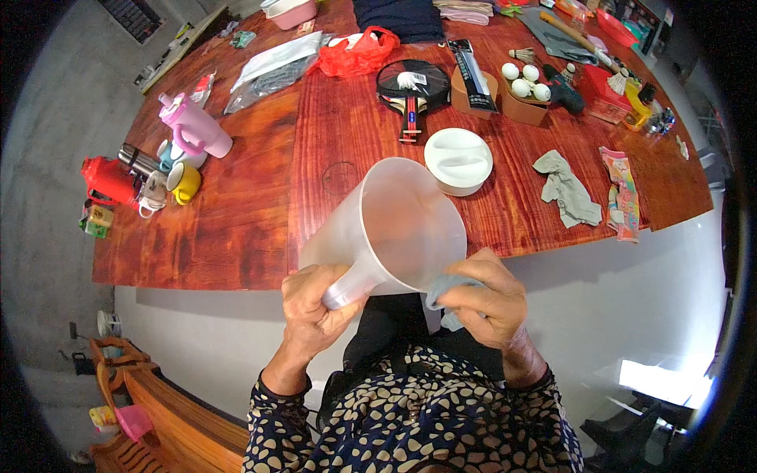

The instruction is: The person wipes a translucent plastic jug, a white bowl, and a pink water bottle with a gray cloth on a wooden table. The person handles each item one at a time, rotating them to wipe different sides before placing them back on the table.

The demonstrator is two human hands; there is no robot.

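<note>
A translucent plastic pitcher (337, 230) is tilted with its wide mouth facing up toward me, above the near edge of the wooden table (254, 195). My left hand (319, 301) grips its handle. In my right hand (488, 295) is a bunched blue-grey cloth (452, 290), pressed at the pitcher's rim on the right. The pitcher's inside looks bare. Just beyond it stands a round white lid with a moulded grip (458, 156), on top of a white container. To the right lies a crumpled pale grey cloth (568, 189).
At left stand a pink tumbler (195, 127), a yellow mug (184, 182) and a red kettle (109, 180). Farther back are table tennis paddles (412, 88), white balls (520, 88), a red plastic bag (361, 53) and a power drill (565, 88). A colourful packet (621, 195) lies near the right edge.
</note>
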